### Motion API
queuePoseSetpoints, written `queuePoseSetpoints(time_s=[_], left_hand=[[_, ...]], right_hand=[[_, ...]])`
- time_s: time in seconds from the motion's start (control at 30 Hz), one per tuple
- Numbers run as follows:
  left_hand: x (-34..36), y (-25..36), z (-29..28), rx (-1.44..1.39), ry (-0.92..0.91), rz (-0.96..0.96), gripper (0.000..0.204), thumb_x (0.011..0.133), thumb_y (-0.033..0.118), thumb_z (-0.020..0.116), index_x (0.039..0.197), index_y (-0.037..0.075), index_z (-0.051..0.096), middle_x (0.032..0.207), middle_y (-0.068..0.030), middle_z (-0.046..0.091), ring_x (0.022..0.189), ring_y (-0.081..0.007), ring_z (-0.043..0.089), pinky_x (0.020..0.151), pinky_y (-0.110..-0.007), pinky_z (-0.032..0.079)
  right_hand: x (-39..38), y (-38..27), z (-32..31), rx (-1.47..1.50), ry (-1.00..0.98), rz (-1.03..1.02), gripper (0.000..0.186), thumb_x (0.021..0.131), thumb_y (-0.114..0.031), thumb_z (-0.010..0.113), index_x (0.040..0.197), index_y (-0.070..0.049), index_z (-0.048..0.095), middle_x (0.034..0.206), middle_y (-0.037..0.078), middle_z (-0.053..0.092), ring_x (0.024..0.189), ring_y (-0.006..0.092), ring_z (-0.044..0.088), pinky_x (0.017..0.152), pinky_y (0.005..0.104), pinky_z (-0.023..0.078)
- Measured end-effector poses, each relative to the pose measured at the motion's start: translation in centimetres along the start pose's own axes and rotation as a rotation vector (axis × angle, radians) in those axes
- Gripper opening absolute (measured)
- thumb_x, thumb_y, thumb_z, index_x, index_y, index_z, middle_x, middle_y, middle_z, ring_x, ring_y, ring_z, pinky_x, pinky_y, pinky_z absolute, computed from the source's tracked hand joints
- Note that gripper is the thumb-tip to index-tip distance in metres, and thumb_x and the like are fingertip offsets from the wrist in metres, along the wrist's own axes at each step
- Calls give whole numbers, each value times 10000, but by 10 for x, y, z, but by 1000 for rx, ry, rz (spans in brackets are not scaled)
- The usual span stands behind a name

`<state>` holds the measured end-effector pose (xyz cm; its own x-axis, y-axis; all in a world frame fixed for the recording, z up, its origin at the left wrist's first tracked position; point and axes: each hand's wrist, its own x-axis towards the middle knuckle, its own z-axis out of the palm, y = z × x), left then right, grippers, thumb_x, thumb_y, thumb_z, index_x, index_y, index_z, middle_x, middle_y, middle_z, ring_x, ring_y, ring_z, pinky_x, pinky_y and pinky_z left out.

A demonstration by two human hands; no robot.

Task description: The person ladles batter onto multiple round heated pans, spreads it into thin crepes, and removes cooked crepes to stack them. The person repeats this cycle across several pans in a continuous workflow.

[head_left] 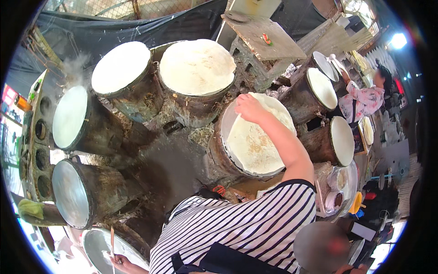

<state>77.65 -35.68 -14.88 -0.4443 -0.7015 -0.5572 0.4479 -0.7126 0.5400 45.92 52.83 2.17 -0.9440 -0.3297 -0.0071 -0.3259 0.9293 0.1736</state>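
At the middle right, my right hand [250,108] reaches over a round drum stove [220,157]. Its fingers are pinched on the far left edge of a large, thin, pale flatbread [255,144] with browned patches. That edge is drawn in from the rim, baring a strip of grey griddle. My left hand [121,262], low on the left, grips a thin wooden stick [112,237]. The stick stands over a wide metal basin [93,242] holding something white, partly cut off by the frame's lower edge.
Drum stoves with white rounds stand around me, including one at the far left [70,116] and another at the back [196,67]. A bare metal-topped drum [70,194] is at left. Someone in a floral top [365,100] works at right. Another person [321,246] is at lower right.
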Motion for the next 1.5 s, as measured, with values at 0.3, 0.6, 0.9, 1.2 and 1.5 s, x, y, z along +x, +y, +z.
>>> queuePoseSetpoints(time_s=[0.3,0.6,0.9,1.2,1.5], left_hand=[[21,9,-36,247,-144,194,134,875,23,543,787,37,443,560,38,280,455,-56,282,391,-180,271],[4,7,-13,180,-8,255,119,839,9,580,797,28,471,540,26,307,434,-63,305,378,-176,294],[-142,-95,152,1057,-125,621,97,750,72,537,774,19,459,671,-115,361,609,-175,303,514,-303,292],[-118,-138,170,1317,75,911,59,757,88,528,738,70,475,596,-23,351,526,-154,304,505,-297,295],[-102,-161,187,751,201,551,61,795,66,539,783,45,483,572,-4,328,490,-120,306,457,-252,297]], right_hand=[[-45,7,-104,-45,3,127,91,703,-115,606,767,-127,670,923,29,624,1045,214,518,868,383,421],[12,31,-177,164,123,308,176,732,-187,610,865,-79,651,886,125,649,877,320,602,780,390,473],[197,105,-120,330,60,357,280,738,-271,607,954,-102,664,943,148,652,909,316,614,789,404,486],[371,160,-6,231,-134,484,270,751,-245,547,963,-147,682,1012,92,654,970,279,613,827,399,498],[385,209,92,102,146,693,286,726,-353,600,923,-166,691,1073,97,607,1038,269,562,907,396,412]])
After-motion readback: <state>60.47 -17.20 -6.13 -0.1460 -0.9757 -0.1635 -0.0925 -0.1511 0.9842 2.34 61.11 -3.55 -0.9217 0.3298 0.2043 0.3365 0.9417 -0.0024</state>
